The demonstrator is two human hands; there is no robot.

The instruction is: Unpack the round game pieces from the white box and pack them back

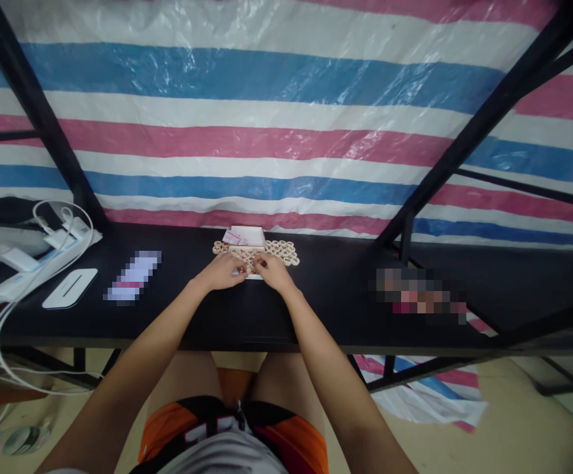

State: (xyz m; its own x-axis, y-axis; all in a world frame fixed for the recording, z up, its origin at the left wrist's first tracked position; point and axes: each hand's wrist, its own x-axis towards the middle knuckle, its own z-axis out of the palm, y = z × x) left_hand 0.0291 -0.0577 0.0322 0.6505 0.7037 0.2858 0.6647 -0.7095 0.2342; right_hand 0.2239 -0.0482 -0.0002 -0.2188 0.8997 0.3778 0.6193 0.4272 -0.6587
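Note:
My left hand (224, 271) rests low over the left side of a small white box (253, 277), its fingers curled inward and drawn together. Over the right side is my right hand (272, 271), thumb and fingers bent close to each other. What either hand grips, if anything, is too small to make out. Between them, round pale pieces with reddish marks (253, 254) lie packed in the box. Similar round pieces with dark marks (281, 250) are spread flat just beyond my right hand, and a few more (218, 247) lie beyond my left.
Behind the pieces sits a white box part (248, 235) with pinkish paper (234, 237). Leftward on the black table (247, 322) are a blurred-out phone-like object (133, 278), a white flat device (70, 288) and a cabled power strip (44, 260). Black frame bars (444, 158) rise rightward, near a pixelated object (419, 293).

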